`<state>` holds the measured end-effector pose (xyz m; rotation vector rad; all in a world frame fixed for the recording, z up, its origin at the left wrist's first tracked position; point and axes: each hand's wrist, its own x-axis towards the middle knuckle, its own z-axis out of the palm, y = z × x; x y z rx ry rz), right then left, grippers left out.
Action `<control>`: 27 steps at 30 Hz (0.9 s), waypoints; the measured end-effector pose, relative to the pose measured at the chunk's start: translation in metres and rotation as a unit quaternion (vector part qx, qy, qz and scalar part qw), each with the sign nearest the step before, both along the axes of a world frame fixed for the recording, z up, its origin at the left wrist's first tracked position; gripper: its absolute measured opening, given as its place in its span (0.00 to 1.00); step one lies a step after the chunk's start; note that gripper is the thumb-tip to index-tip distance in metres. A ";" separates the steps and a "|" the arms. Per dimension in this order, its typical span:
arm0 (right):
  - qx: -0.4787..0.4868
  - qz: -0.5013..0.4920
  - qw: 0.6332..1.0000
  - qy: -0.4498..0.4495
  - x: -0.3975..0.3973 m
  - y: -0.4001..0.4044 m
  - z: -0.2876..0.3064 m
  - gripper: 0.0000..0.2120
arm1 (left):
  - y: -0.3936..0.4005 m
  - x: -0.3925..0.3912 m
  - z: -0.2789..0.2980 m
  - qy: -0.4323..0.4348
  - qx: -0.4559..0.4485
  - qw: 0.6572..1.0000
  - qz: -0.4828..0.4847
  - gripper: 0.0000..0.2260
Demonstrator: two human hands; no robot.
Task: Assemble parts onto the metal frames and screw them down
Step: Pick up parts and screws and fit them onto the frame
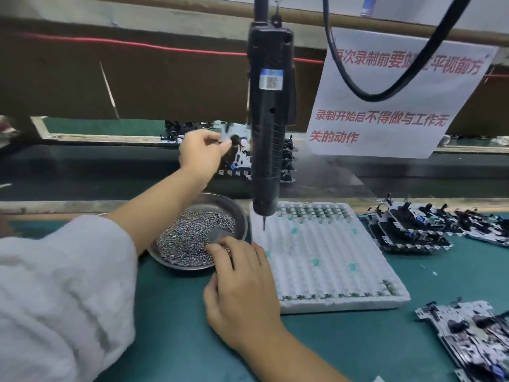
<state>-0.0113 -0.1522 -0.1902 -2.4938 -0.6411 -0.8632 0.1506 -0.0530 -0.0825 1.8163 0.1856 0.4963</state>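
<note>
Head view, progress: several metal frames [407, 230] already fitted with black parts are seen stacked at the right; one more [468, 332] lies nearer. The rest is judged still to be screwed.
Left hand [201, 155]: reached out to the far belt, a small black part [235, 139] pinched at a frame there.
Right hand [239, 279]: fingertips curled into the dish [237, 213] of screws [190, 238]; whether one is pinched cannot be told.
Screwdriver [271, 119]: hung untouched above the white tray [330, 257].
</note>
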 end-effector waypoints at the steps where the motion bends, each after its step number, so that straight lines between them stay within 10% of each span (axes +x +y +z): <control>1: 0.006 0.001 1.000 -0.008 0.000 0.000 0.001 0.20 | 0.012 -0.006 0.006 0.009 -0.028 1.000 -0.001 0.08; 11: 0.269 0.142 0.950 -0.065 -0.014 -0.008 0.004 0.12 | 0.114 -0.172 0.004 0.222 -0.176 0.955 -0.089 0.24; 19: -0.070 0.289 0.954 -0.047 -0.041 0.008 0.005 0.17 | 0.115 -0.242 -0.063 0.299 -0.243 0.921 -0.059 0.12; 22: -0.139 0.287 0.948 -0.021 -0.041 0.009 0.004 0.14 | 0.128 -0.246 -0.063 0.288 -0.136 0.945 -0.073 0.12; 24: -0.147 0.288 0.946 -0.014 -0.040 0.009 0.003 0.13 | 0.148 -0.246 -0.060 0.255 0.091 0.962 -0.045 0.08; 27: -0.140 0.295 0.945 -0.020 -0.041 0.010 0.001 0.12 | 0.176 -0.245 -0.058 0.195 0.394 0.896 0.060 0.11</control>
